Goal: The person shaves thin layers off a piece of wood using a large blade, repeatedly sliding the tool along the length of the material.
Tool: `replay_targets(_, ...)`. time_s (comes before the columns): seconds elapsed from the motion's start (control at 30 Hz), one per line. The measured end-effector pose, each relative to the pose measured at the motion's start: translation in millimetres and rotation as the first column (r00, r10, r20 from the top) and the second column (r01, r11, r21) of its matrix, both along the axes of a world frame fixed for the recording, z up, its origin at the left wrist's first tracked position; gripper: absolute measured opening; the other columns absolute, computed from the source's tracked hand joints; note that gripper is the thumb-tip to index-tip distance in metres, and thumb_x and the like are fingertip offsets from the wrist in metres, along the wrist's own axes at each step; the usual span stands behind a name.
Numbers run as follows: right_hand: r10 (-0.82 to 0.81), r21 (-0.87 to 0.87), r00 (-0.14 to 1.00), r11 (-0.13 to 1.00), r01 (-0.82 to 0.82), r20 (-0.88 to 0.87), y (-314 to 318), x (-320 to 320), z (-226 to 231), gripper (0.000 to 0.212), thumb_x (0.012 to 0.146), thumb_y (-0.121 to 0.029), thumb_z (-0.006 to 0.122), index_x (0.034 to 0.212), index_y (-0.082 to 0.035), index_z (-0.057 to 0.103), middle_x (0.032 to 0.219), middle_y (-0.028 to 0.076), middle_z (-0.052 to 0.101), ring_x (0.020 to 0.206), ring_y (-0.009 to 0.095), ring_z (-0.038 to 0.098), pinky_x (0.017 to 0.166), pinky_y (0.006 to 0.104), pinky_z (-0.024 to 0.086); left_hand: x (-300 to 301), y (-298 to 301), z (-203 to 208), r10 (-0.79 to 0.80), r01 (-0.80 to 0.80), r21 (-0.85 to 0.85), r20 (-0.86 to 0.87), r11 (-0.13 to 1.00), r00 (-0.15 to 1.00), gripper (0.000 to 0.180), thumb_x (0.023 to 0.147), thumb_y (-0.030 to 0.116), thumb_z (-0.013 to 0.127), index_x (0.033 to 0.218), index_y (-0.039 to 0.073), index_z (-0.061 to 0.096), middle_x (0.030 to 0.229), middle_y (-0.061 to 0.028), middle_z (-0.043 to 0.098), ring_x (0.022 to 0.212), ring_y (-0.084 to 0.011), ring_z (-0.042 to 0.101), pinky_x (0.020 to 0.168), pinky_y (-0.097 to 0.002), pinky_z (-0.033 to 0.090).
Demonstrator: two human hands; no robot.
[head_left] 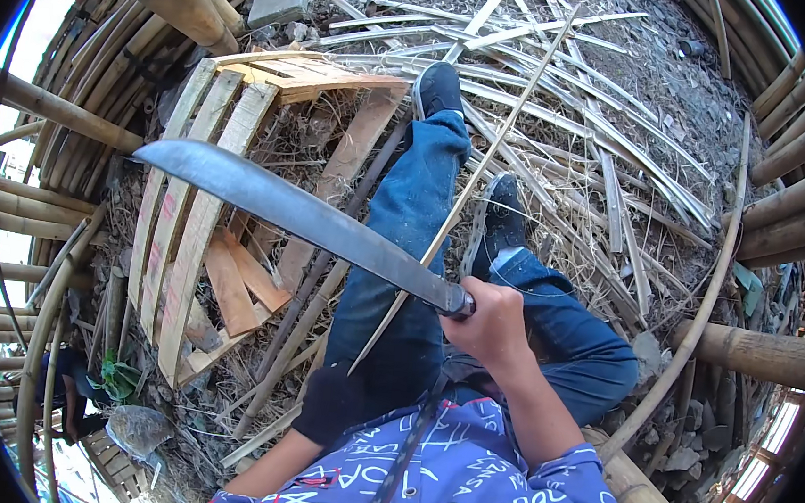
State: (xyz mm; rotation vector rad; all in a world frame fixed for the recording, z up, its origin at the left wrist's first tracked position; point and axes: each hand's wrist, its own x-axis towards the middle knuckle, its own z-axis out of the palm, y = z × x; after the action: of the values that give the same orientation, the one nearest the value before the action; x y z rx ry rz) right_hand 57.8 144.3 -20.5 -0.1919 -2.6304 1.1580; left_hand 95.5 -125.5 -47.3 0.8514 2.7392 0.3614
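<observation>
My right hand [491,327] is bare and wrapped round the handle of a machete. The long, dark grey machete blade [283,206] reaches up and left across my lap, over my left leg. In a black glove, my left hand [334,405] is closed at the near end of a thin bamboo strip [496,147]; its fingers are partly hidden against my dark trousers. From there the strip slants up and right between my legs, passing under the blade. Blade and strip cross near my left knee; whether they touch, I cannot tell.
A slatted wooden crate [215,133] lies on its side left of my legs. Beyond my feet, split bamboo strips [608,168] litter the dirt. Bamboo poles [754,355] surround me. A grey block [278,3] lies far left; another person [66,386] is partly visible lower left.
</observation>
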Motion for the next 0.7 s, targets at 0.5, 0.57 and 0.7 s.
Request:
replay_targets(0.5,0.042,0.112,0.999,0.993,-0.044,0.023,-5,-8,6,0.016,0.064,-0.017,0.068,0.069,-0.006,0.056,0.061,0.011,0.061,0.055,0.029,0.062,0.050,0.0398,0.048,-5,12,9,0.001,0.003,-0.043,0.087,0.999,0.996,0.009,0.077,0.013,0.054,0.072,0.008,0.060,0.075,-0.0113,0.057,0.063,-0.0300,0.058,0.057,-0.0438,0.043)
replay_targets(0.57,0.047,0.117,0.999,0.992,-0.050,0.025,-7,-8,7,0.017,0.064,-0.017,0.068,0.069,-0.006,0.056,0.061,0.012,0.061,0.056,0.029,0.062,0.051,0.0398,0.049,-4,12,10,-0.006,0.014,-0.104,0.083,0.995,0.997,0.009,0.076,0.013,0.055,0.071,0.008,0.060,0.075,-0.0117,0.057,0.064,-0.0295,0.059,0.057,-0.0435,0.044)
replay_targets(0.7,0.030,0.199,0.993,0.979,-0.054,0.118,-5,-10,8,0.019,0.065,-0.020,0.068,0.069,-0.005,0.057,0.062,0.013,0.062,0.057,0.030,0.063,0.052,0.0398,0.050,-1,13,16,-0.028,0.045,-0.196,0.090,0.980,0.996,0.007,0.074,0.012,0.056,0.070,0.008,0.060,0.075,-0.0124,0.057,0.063,-0.0278,0.060,0.056,-0.0422,0.044)
